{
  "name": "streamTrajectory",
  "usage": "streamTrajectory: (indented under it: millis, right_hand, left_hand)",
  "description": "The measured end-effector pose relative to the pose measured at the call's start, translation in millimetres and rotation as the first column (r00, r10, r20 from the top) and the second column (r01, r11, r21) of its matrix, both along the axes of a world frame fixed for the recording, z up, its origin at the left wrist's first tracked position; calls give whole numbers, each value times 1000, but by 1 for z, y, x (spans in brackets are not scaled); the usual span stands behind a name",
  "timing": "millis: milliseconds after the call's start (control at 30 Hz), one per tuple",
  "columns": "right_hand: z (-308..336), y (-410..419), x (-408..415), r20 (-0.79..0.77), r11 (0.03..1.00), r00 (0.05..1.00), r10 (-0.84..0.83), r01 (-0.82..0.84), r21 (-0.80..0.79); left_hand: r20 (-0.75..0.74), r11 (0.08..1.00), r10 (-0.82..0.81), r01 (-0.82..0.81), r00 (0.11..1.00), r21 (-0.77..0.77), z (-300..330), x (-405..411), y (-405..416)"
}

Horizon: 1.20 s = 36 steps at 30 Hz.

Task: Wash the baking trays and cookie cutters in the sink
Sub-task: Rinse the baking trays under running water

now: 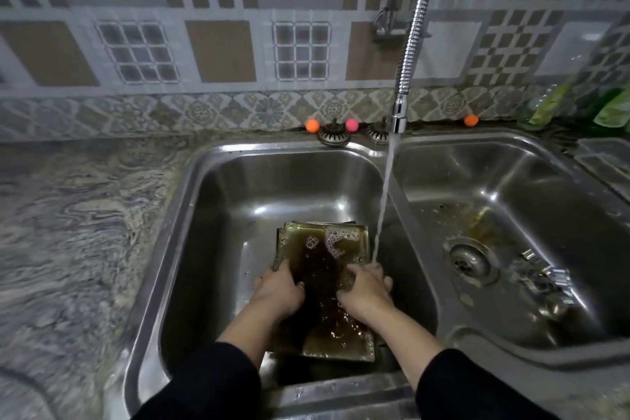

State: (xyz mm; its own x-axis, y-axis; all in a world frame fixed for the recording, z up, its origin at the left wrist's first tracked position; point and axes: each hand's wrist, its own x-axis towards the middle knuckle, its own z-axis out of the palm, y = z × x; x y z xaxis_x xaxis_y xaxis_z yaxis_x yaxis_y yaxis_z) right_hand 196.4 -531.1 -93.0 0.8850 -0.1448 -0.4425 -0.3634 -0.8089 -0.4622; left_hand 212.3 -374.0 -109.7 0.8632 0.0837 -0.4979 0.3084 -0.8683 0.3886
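Note:
A rectangular baking tray (pixel 354 344) lies in the left basin of the steel double sink (pixel 211 215), filled with brown foamy water. More tray edges show beneath it. My left hand (pixel 281 286) grips the tray's left rim, fingers curled over the edge. My right hand (pixel 368 283) grips the right rim, partly under the water. A thin stream from the flexible tap (pixel 399 112) falls just beside my right hand. Metal cookie cutters (pixel 545 278) lie in the right basin near its drain.
The right basin holds brown residue around the drain (pixel 468 261). Two sink strainers (pixel 332 135) and small orange and pink balls sit on the back ledge. A marbled counter (pixel 68 232) lies left. Green bottles (pixel 610 109) and a clear container stand at the far right.

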Motion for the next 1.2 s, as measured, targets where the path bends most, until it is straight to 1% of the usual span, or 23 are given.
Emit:
streamTrajectory:
  millis: [100,167,267,400,467,533,600,667,700,733,767,833,900,967,1033,1100,1200]
  right_hand:
    - [0,-5,2,-4,992,996,-91,91,86]
    - [0,-10,5,-9,980,990,-140,140,139]
    - [1,-14,8,-35,969,985,-166,170,178]
    - [1,-17,10,-47,961,980,-195,201,192]
    - [2,-17,9,-47,959,980,-193,198,200]
    - [4,-14,5,-33,984,994,-105,108,144]
    - [3,-5,-5,-10,993,994,110,-109,43]
    - [4,14,-20,34,930,930,366,-366,14]
    - [5,25,-24,71,887,886,459,-462,23]
    - [8,35,-23,116,852,849,516,-522,29]
    - [9,42,-15,168,837,827,536,-547,20]
    - [12,48,16,256,842,808,530,-537,-48]
    - [19,43,48,292,847,796,530,-515,-132]
    - [29,32,69,265,852,810,523,-493,-175]
    - [36,24,70,226,868,839,495,-463,-182]
    - [34,21,54,207,879,856,474,-444,-176]
    - [19,21,16,194,864,842,504,-486,-136]
  left_hand:
    - [72,993,91,-85,993,-82,2,1,2]
    - [65,983,146,-137,987,-123,6,2,2]
    - [42,965,220,-211,975,-153,6,2,0]
    - [140,944,268,-230,953,-237,5,-2,-3]
    - [186,922,295,-229,937,-312,10,-6,-4]
    - [205,865,343,-223,917,-450,21,-9,-3]
    - [261,818,394,-207,881,-537,33,-11,-3]
    - [335,814,427,-196,840,-547,44,-14,-3]
    - [357,805,443,-189,823,-563,48,-17,-3]
    - [368,790,455,-177,810,-587,51,-20,-4]
    - [376,776,463,-163,802,-609,53,-24,-4]
    - [402,761,488,-153,775,-630,54,-28,-1]
    - [441,765,509,-152,739,-626,53,-28,5]
    - [471,767,522,-151,711,-623,51,-26,11]
    - [474,756,538,-151,697,-636,51,-27,11]
    - [455,734,566,-170,687,-658,53,-29,6]
    - [432,701,609,-197,665,-685,60,-31,-2]
